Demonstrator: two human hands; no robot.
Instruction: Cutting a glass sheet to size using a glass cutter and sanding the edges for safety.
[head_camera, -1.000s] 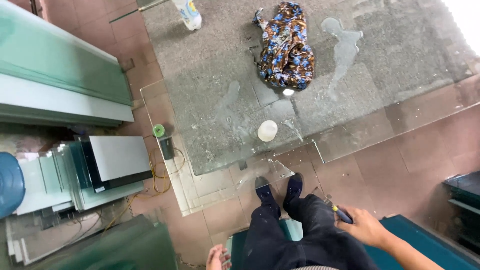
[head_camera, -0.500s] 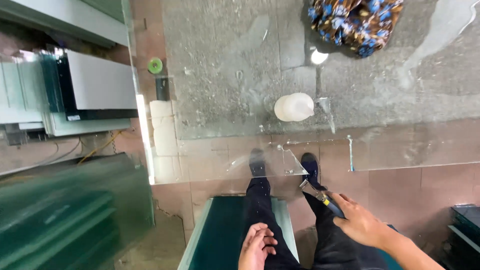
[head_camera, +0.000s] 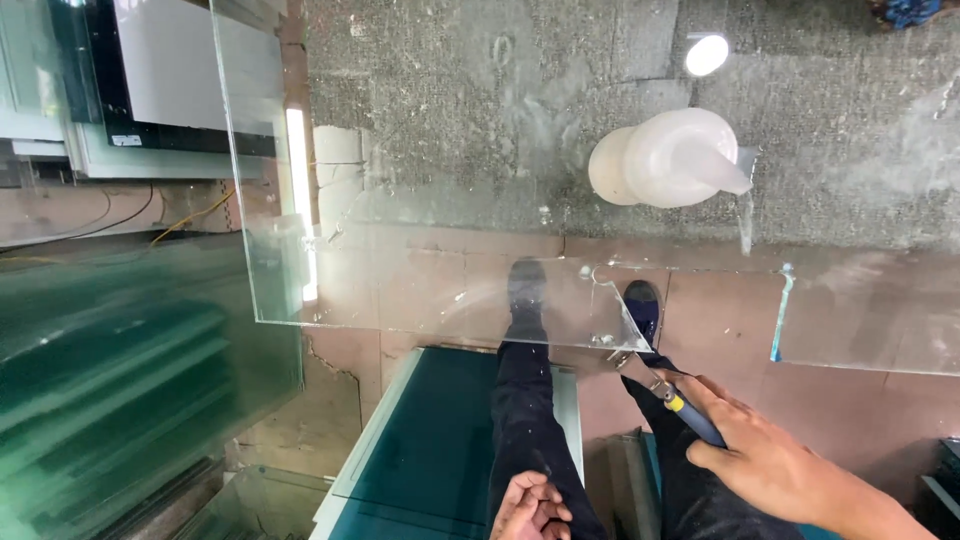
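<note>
My right hand (head_camera: 780, 470) grips blue-handled pliers (head_camera: 685, 405), whose jaws reach the cut lower right corner of a clear glass sheet (head_camera: 400, 270). The sheet lies flat over a grey padded surface and juts out above my legs. My left hand (head_camera: 530, 505) rests on my left thigh with its fingers curled and holds nothing. A white plastic squeeze bottle (head_camera: 665, 158) lies on its side on the glass, beyond the pliers.
Another clear glass piece (head_camera: 870, 320) lies to the right, with a gap between it and the sheet. Stacked green-tinted glass panes (head_camera: 110, 400) fill the left. A teal glass panel (head_camera: 430, 440) leans below my knees. Tiled floor shows underneath.
The view has dropped closer to the glass edge. My right hand has brought the pliers up to the sheet's corner. My left hand stays on my thigh.
</note>
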